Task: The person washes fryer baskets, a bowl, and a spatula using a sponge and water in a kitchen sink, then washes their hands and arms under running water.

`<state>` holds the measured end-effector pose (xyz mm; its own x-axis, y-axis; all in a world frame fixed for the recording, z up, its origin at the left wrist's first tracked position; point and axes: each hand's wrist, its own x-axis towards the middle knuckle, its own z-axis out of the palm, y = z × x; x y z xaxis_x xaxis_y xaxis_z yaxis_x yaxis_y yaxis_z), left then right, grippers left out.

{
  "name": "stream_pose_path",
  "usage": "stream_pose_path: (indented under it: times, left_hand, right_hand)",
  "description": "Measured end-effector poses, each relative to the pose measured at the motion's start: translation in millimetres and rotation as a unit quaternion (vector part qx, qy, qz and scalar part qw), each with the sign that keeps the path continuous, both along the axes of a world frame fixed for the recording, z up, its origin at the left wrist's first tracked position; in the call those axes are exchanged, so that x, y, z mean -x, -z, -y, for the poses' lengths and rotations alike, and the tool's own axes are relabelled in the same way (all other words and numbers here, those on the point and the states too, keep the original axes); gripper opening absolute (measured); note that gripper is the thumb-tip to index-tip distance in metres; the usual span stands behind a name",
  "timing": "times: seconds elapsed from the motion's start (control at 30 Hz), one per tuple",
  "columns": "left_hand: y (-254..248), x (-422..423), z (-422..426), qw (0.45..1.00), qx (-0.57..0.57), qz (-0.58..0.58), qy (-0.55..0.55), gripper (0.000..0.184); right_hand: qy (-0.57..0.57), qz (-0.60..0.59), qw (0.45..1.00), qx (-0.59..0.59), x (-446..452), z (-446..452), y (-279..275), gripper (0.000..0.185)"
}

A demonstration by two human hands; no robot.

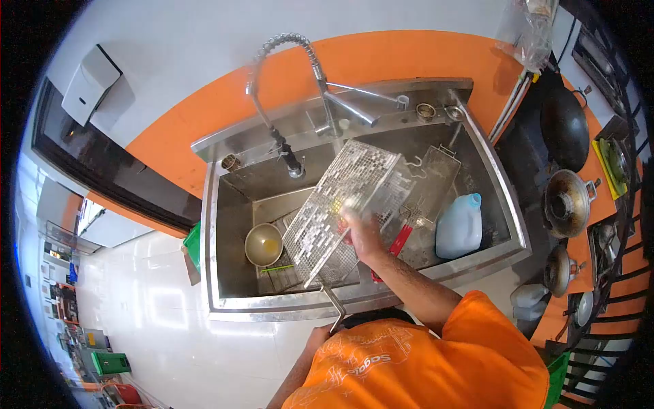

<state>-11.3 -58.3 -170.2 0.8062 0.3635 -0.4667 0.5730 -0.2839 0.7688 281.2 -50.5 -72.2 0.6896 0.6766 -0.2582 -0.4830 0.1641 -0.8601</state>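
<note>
A wire-mesh fryer basket (pixel 334 191) is tilted over the sink's divider, wet and shiny. My left hand (pixel 319 338), low by my waist, is closed round the end of its bent metal handle (pixel 335 307). My right hand (pixel 362 235) is against the basket's mesh, blurred by motion, fingers curled round something pale and yellowish that I cannot make out. A second mesh basket (pixel 439 174) lies in the right basin, and a red handle (pixel 401 240) shows near it. Left of the held basket, a round bowl (pixel 263 235) with something yellow in it sits in the left basin.
A translucent jug (pixel 459 228) with a blue cap stands in the right basin. A spring-hose faucet (pixel 294 165) hangs over the left basin. A green stick (pixel 278 268) lies below the bowl. Woks and pans (pixel 567 203) line the right side, beside a black rack.
</note>
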Motion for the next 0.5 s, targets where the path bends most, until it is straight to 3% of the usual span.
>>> stream_pose_path:
  times: [0.1,0.2,0.3,0.33,0.43,0.5]
  left_hand:
    - [-2.4,-1.6,-6.6,0.998,-0.046,0.018,0.029,0.032]
    - [-46.3,-21.8,-1.8,0.994,0.078,-0.047,-0.064,0.031]
    - [-83.4,-44.3,1.9,0.993,0.071,-0.05,-0.079,0.031]
    - [-82.9,-47.2,-2.5,0.995,0.062,-0.038,-0.064,0.03]
    - [-88.9,-48.8,-11.7,0.996,0.071,-0.021,-0.041,0.03]
    - [-116.8,-64.7,-14.7,0.992,0.113,-0.021,-0.05,0.03]
  right_hand:
    - [-0.023,0.102,0.994,0.024,2.5,3.9,-6.8,0.023]
    - [0.015,0.226,0.974,-0.022,5.6,-3.6,5.9,0.038]
    - [0.022,0.184,0.982,-0.029,3.5,4.7,-2.2,0.042]
    - [0.062,0.295,0.953,0.017,-2.0,11.2,1.1,0.036]
    - [0.08,0.355,0.931,0.037,-23.9,57.6,-8.1,0.03]
    - [0.138,0.268,0.953,0.026,-36.3,85.5,-2.1,0.024]
